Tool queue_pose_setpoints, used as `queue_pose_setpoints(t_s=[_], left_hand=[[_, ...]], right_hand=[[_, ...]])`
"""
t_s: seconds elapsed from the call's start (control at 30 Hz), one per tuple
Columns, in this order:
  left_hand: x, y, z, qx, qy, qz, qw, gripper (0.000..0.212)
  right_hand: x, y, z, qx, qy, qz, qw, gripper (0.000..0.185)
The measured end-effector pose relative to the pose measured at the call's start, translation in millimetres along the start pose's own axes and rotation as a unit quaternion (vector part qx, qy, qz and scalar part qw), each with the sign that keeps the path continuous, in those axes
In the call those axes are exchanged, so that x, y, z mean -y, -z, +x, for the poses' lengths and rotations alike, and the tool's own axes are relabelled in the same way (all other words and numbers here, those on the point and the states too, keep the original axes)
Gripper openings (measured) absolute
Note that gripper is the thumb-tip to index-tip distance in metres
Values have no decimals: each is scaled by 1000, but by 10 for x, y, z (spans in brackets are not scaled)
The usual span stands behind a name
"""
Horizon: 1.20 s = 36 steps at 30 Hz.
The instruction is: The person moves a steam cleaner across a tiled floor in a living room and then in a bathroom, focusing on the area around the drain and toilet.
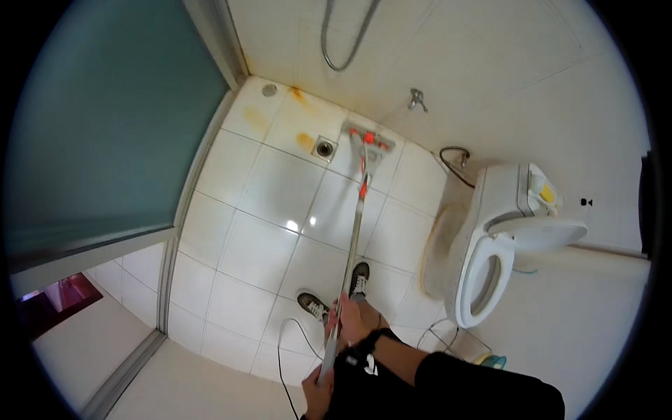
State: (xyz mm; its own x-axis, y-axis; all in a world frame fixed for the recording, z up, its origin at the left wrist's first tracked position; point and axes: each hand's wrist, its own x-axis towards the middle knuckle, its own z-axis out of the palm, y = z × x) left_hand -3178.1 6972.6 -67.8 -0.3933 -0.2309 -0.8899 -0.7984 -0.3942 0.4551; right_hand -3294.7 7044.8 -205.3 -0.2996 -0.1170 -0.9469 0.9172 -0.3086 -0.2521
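A long-handled mop point(354, 236) with a wide flat head and orange-red fittings reaches up across the tiled floor. Its head rests on the white tiles close to the wall, right of the square floor drain point(325, 149). My right hand point(357, 319) is closed around the metal pole just below my shoes. Lower down, my left hand point(317, 389) grips the grey end of the handle. Orange-brown stains point(305, 140) mark the tiles beside the drain and near the wall.
At the right stands a white toilet point(485, 283) with its lid raised. A wall tap point(417, 100) and a shower hose point(338, 65) are above the mop head. A frosted glass door point(115, 121) borders the left. A thin dark cable point(280, 357) loops on the floor near my feet.
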Motion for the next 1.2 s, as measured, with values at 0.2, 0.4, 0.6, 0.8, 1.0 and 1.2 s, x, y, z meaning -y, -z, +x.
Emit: queue_pose_setpoints(t_s=[0.2, 0.4, 0.6, 0.8, 1.0, 1.2], left_hand=[[156, -516, 406, -21, 62, -144, 987, 19], [153, -493, 502, -58, 50, -150, 986, 18], [-199, -330, 250, -19, 23, -135, 990, 17], [-19, -399, -332, -43, 77, -138, 986, 24], [-18, -714, 178, 8, 3, -221, 975, 20], [-14, -607, -76, 10, 9, -211, 977, 23]], right_hand=[[438, 74, 405, -46, -38, -98, 993, 44], [490, 39, 532, 18, -58, -53, 997, 43], [462, -46, 329, 50, -59, 18, 997, 42], [308, 198, -175, 88, -151, 38, 984, 41], [877, 199, 214, 141, -56, -57, 987, 39], [669, 276, 83, 180, -51, 11, 982, 37]])
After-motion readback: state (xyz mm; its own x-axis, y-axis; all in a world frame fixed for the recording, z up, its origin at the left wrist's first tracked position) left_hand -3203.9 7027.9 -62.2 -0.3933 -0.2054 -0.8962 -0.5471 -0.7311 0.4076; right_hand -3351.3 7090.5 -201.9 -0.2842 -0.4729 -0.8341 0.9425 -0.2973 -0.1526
